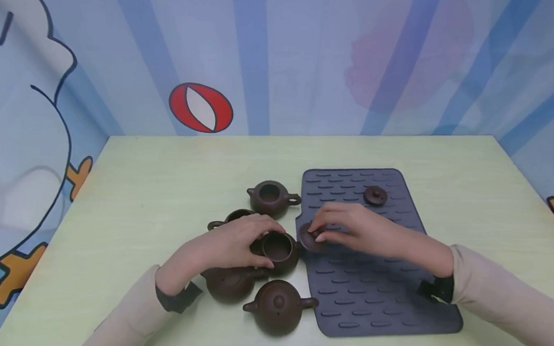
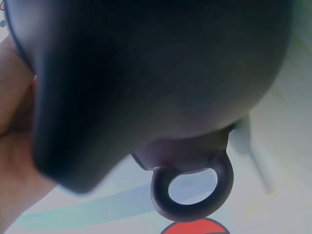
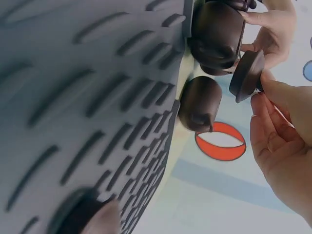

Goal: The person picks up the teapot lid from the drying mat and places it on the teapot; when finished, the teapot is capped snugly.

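My left hand (image 1: 237,241) grips a dark brown, lidless teapot (image 1: 287,266) by its sides, thumb near and fingers far, around its open mouth. Between the thumb and fingers of my right hand (image 1: 362,229) is the knob of a round teapot lid (image 1: 307,242). In the right wrist view the lid (image 3: 247,75) is tilted and off the mat, held beside the teapots. A teapot body with its spout (image 2: 73,161) fills much of the left wrist view, too close to tell which pot it is.
A grey ridged mat (image 1: 355,285) lies under my right arm, with another lid (image 1: 375,195) on it. Around the gripped pot stand an open teapot (image 1: 275,206) behind, a lidded one (image 1: 277,310) in front, and two others (image 1: 229,284) partly covered by my left hand.
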`<action>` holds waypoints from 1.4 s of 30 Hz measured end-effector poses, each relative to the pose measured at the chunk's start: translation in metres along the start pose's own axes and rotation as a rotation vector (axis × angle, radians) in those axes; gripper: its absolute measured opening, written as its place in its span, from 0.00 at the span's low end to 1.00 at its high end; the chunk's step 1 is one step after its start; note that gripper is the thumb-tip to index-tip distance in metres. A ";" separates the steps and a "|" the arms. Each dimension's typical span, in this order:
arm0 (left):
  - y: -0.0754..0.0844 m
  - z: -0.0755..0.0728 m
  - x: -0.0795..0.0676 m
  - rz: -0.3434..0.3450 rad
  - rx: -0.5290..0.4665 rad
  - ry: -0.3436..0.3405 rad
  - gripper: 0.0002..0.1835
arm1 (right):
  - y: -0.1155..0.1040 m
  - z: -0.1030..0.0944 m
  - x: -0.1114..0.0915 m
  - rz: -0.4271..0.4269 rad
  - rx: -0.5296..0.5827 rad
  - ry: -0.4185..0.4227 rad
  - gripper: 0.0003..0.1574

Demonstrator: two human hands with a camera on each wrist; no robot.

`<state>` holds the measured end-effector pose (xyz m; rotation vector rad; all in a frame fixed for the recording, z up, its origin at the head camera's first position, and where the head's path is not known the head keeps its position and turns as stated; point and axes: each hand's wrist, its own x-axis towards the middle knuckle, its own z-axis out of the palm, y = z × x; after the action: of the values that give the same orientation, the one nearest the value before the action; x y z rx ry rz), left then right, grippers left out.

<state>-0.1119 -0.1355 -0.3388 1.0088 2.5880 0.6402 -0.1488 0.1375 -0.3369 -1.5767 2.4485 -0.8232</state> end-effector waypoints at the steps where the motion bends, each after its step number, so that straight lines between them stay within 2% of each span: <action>1: 0.000 0.000 0.001 0.000 -0.002 -0.003 0.29 | -0.001 0.001 0.002 -0.006 -0.001 -0.003 0.11; 5: 0.000 0.001 0.002 -0.006 -0.015 -0.012 0.30 | -0.005 0.003 0.012 -0.049 -0.011 -0.024 0.12; 9: -0.002 -0.001 0.001 -0.016 -0.022 -0.005 0.31 | -0.009 0.008 0.025 -0.138 -0.016 -0.022 0.12; 16: -0.003 -0.001 0.002 -0.004 -0.037 0.002 0.31 | -0.010 0.022 0.040 -0.349 -0.124 0.083 0.12; 20: -0.003 -0.001 0.002 -0.002 -0.036 0.003 0.29 | -0.009 0.029 0.043 -0.411 -0.185 0.107 0.13; 25: -0.003 -0.002 0.002 0.008 -0.024 0.008 0.27 | -0.008 0.033 0.046 -0.420 -0.201 0.084 0.13; 33: -0.002 -0.004 0.002 0.015 0.014 -0.020 0.24 | -0.008 0.033 0.048 -0.407 -0.240 0.055 0.13; 38: -0.007 -0.010 0.000 0.083 -0.072 -0.014 0.26 | -0.009 0.030 0.045 -0.358 -0.222 0.044 0.14; 42: -0.014 -0.021 -0.007 0.126 -0.145 0.016 0.30 | -0.009 0.023 0.036 -0.252 -0.184 0.047 0.14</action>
<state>-0.1241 -0.1558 -0.3270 1.1293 2.4647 0.8582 -0.1496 0.0944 -0.3452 -1.9841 2.4521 -0.6905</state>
